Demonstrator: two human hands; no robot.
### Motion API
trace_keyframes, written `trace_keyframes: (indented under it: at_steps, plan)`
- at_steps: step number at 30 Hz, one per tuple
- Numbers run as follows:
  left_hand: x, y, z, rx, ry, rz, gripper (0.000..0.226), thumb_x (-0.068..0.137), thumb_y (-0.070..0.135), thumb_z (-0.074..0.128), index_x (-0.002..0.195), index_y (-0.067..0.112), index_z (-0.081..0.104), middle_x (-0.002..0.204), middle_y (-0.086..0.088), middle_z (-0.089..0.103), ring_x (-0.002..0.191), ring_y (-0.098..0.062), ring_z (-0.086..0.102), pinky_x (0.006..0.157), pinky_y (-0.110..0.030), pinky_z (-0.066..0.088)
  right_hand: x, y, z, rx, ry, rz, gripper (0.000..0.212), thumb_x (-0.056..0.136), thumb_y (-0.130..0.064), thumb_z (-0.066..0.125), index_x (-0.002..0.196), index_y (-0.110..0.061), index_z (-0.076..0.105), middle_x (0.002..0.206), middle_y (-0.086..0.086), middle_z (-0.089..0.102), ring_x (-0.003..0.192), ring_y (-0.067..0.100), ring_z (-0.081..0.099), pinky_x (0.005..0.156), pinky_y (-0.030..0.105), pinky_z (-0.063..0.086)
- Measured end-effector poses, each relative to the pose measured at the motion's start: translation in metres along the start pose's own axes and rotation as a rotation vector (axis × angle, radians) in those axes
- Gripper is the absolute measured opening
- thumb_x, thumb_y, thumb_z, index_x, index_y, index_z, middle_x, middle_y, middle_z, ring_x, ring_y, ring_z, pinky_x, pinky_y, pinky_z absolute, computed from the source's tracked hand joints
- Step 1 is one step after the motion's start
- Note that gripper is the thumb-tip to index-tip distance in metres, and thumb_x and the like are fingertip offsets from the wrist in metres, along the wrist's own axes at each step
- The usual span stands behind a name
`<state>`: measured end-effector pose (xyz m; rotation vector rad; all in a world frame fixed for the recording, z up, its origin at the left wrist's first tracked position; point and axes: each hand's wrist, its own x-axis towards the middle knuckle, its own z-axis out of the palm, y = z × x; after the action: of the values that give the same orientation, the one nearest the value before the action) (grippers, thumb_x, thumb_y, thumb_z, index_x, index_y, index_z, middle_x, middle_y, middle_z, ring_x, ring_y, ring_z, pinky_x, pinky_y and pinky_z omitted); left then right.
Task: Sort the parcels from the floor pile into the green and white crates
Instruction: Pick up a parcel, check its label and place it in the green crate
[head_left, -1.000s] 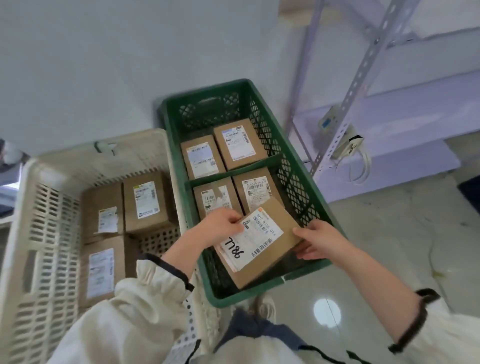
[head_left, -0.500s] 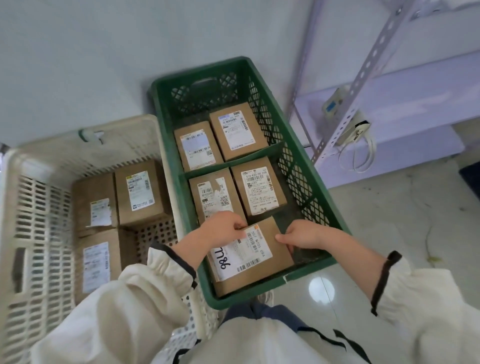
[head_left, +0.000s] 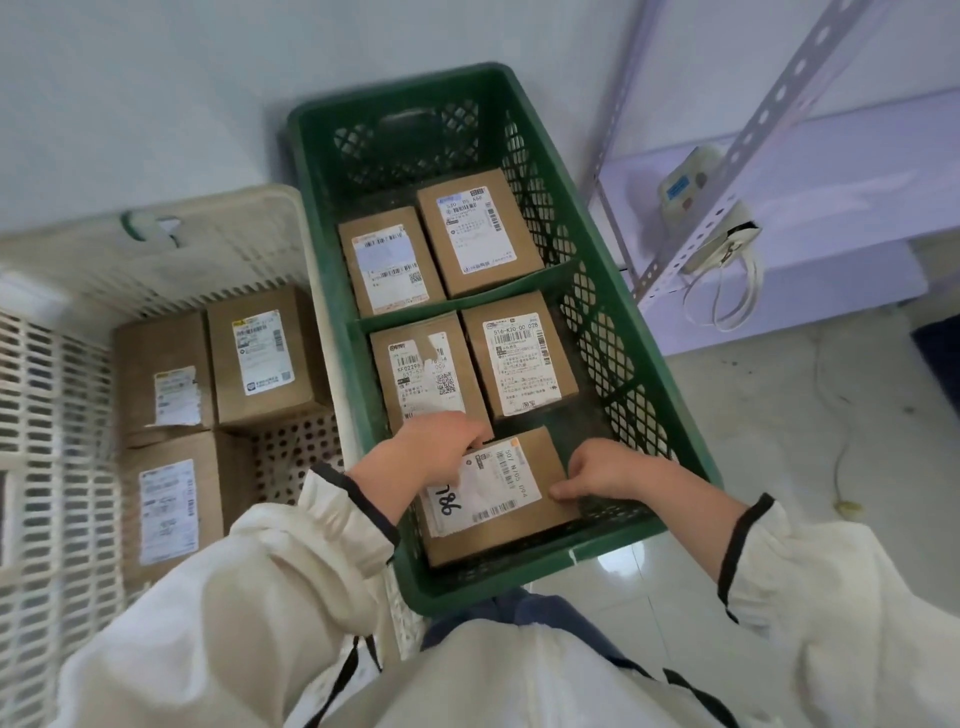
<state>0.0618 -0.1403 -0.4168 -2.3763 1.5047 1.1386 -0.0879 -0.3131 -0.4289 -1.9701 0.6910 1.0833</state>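
Parcel: box (head_left: 498, 493) sank between hands into green crate (head_left: 649, 374), probably seated; release next.
Grip: left hand (head_left: 431, 447), right hand (head_left: 602, 470) clasped its edges.

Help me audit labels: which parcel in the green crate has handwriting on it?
The nearest parcel, held by the left hand and right hand at the green crate's near end: black marker writing on its label. The other four parcels show print only.
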Motion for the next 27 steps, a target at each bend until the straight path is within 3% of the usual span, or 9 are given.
trace_keyframes:
  at_steps: [4, 11, 19, 24, 27]
  plan:
    - [-0.01, 0.002, 0.007, 0.201, -0.017, -0.003, 0.054, 0.076, 0.013, 0.07, 0.121, 0.019, 0.042, 0.108, -0.004, 0.052, 0.092, -0.022, 0.053, 0.071, -0.034, 0.044, 0.005, -0.003, 0.014, -0.104, 0.033, 0.012, 0.029, 0.074, -0.042, 0.074, 0.067, -0.017, 0.061, 0.07, -0.002, 0.062, 0.068, 0.014, 0.06, 0.06, 0.025, 0.046]
    - [-0.013, 0.006, 0.014, 0.225, 0.023, -0.026, 0.058, 0.078, 0.009, 0.069, 0.127, 0.016, 0.038, 0.111, -0.008, 0.048, 0.096, -0.028, 0.055, 0.077, -0.04, 0.052, 0.005, -0.004, 0.019, -0.189, 0.077, 0.059, 0.029, 0.074, -0.043, 0.073, 0.065, -0.02, 0.058, 0.067, -0.004, 0.06, 0.066, 0.012, 0.059, 0.054, 0.023, 0.042]
    - [-0.017, 0.01, 0.009, 0.246, 0.006, -0.047, 0.056, 0.082, 0.009, 0.064, 0.131, 0.015, 0.037, 0.116, -0.009, 0.048, 0.1, -0.029, 0.055, 0.08, -0.039, 0.05, -0.006, -0.012, 0.02, -0.242, 0.1, 0.058, 0.026, 0.078, -0.045, 0.068, 0.068, -0.024, 0.057, 0.074, -0.003, 0.062, 0.072, 0.013, 0.061, 0.059, 0.025, 0.044]
    - [-0.035, 0.023, -0.002, 0.147, 0.018, -0.143, 0.053, 0.086, 0.015, 0.062, 0.134, 0.017, 0.04, 0.116, -0.007, 0.052, 0.101, -0.026, 0.056, 0.084, -0.039, 0.052, -0.027, -0.019, 0.008, -0.412, 0.203, -0.025, 0.031, 0.083, -0.046, 0.064, 0.093, -0.016, 0.062, 0.092, 0.002, 0.065, 0.084, 0.018, 0.061, 0.071, 0.03, 0.049]
    - [-0.06, 0.034, -0.018, 0.049, 0.122, -0.203, 0.055, 0.087, 0.028, 0.063, 0.135, 0.018, 0.039, 0.116, -0.006, 0.055, 0.103, -0.025, 0.057, 0.085, -0.04, 0.052, -0.047, -0.034, -0.009, -0.569, 0.229, -0.113, 0.037, 0.083, -0.049, 0.062, 0.102, -0.017, 0.061, 0.099, 0.001, 0.063, 0.089, 0.017, 0.06, 0.078, 0.033, 0.052]
